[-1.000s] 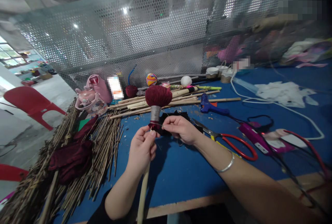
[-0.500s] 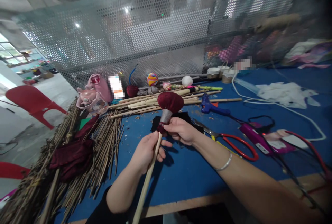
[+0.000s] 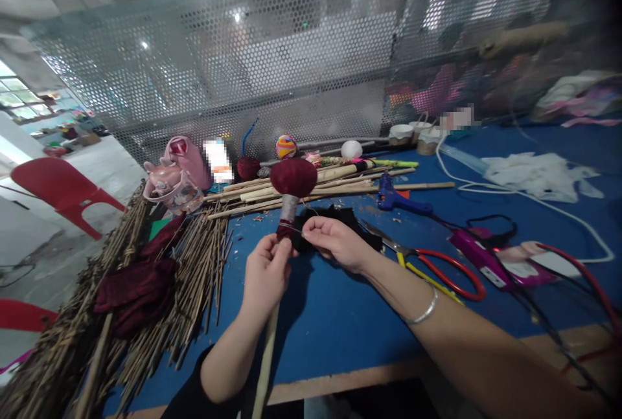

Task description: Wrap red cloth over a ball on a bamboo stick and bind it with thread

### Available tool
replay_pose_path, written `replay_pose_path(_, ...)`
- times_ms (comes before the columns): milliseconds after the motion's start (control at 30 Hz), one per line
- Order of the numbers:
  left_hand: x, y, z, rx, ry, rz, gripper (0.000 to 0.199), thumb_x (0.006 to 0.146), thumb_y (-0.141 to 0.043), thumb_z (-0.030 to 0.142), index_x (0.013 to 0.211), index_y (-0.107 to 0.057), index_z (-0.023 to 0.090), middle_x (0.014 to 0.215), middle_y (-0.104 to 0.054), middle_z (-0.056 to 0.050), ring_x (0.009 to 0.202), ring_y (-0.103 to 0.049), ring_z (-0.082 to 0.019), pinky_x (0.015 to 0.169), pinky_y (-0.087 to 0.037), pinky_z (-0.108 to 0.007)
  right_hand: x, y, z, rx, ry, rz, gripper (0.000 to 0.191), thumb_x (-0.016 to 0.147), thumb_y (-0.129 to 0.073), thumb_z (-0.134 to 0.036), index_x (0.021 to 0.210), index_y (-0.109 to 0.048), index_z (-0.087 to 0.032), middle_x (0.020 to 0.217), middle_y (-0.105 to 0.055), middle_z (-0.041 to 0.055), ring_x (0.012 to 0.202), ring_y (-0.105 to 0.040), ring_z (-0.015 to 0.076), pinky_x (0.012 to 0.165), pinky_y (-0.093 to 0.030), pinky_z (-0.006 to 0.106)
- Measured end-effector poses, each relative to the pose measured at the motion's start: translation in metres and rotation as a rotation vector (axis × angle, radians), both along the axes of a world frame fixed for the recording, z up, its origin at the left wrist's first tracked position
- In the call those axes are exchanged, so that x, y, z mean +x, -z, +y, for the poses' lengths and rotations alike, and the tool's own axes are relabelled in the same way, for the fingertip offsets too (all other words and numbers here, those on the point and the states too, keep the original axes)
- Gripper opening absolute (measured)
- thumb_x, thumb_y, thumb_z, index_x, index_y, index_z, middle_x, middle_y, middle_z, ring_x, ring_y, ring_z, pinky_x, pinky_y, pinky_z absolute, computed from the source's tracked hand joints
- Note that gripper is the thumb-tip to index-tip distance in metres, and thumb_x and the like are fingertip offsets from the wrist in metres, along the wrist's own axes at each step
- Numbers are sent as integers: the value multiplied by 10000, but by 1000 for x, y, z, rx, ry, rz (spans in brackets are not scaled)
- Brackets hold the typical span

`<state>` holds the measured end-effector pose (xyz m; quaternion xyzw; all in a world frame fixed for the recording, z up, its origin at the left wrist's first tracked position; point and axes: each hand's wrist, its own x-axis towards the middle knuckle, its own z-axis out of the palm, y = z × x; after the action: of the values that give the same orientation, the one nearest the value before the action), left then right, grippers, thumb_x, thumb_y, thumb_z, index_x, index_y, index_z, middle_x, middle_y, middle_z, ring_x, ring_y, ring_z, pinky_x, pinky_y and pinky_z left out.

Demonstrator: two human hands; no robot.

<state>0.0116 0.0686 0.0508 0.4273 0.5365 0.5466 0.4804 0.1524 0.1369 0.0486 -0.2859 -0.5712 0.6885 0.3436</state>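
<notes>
A dark red cloth-covered head [image 3: 293, 177] tops a pale wooden stick [image 3: 266, 357], with silvery thread [image 3: 289, 207] wound round the cloth's neck. My left hand [image 3: 266, 271] is closed round the stick just under the wrapping. To its right, my right hand [image 3: 335, 241] pinches a thin strand that runs to the neck of the cloth. Black cloth [image 3: 335, 221] lies on the blue table behind my right hand. Scissors with red handles [image 3: 451, 273] rest beside my right forearm.
Sticks [image 3: 194, 283] and dark red cloth [image 3: 136, 293] are piled at left. A blue glue gun [image 3: 401, 201] and a purple device [image 3: 486, 263] with cables lie at right. Perforated metal panels [image 3: 291, 69] stand behind the table [image 3: 359, 335].
The cloth-topped stick has moved left and now stands more upright. My left hand has turned and closed round it. My right hand has drawn away from the neck, with the strand stretched between.
</notes>
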Motion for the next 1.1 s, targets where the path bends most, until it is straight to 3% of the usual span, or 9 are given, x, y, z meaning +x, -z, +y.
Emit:
replay_pose_path(167,-3,-7,-1,-7,23,-36,287,759,-569,444,831,-514,172,672,-562,34,330,-360,-17,266,-261,-135,3,-4,-2,35,23,19,270,696,-656,-398,707,-556,-147,409,-357,-100,333,-208,25,336,-111,186)
replay_pose_path(400,0,-12,-7,-57,185,-329,290,761,-583,424,717,-494,151,607,-520,52,285,-262,17,231,-222,-107,3,2,3,15,37,30,308,663,-689,-423,663,-537,-154,374,-337,-106,323,-211,30,329,-106,186)
replay_pose_path(533,0,-9,-7,-131,365,-505,275,778,-565,420,810,-537,148,523,-485,64,241,-226,13,220,-188,-111,4,1,4,-74,-101,137,358,641,-715,-398,844,-561,-147,579,-553,-41,358,-247,20,334,-109,188)
replay_pose_path(633,-1,-5,-3,-263,480,-597,303,781,-546,447,871,-546,158,465,-452,74,232,-240,-5,229,-203,-119,6,1,3,-129,-214,163,435,668,-695,-398,989,-549,-143,619,-576,-30,353,-220,15,336,-96,190)
replay_pose_path(733,0,-3,0,-331,386,-467,350,791,-517,481,878,-543,143,499,-498,46,283,-354,-25,275,-292,-129,6,5,5,-97,-152,123,336,703,-664,-403,867,-561,-129,539,-520,-53,339,-201,12,337,-85,195)
replay_pose_path(833,4,-2,-1,-201,208,-203,396,786,-516,498,981,-497,154,723,-594,-10,392,-481,-50,323,-354,-147,2,7,5,-44,-73,40,293,715,-659,-383,794,-563,-117,521,-518,-48,347,-250,16,348,-116,192)
replay_pose_path(967,8,3,-5,55,65,140,385,754,-601,393,1053,-444,209,762,-587,17,404,-460,-45,357,-345,-155,-5,10,2,-53,-35,41,311,680,-691,-368,789,-573,-102,598,-576,-15,420,-379,34,406,-236,183)
replay_pose_path(1100,7,10,-6,119,-19,341,270,792,-560,353,1010,-511,201,703,-619,10,419,-436,-49,405,-333,-162,-9,9,-1,-47,-37,56,339,678,-690,-380,828,-585,-95,656,-592,5,552,-494,75,497,-328,191)
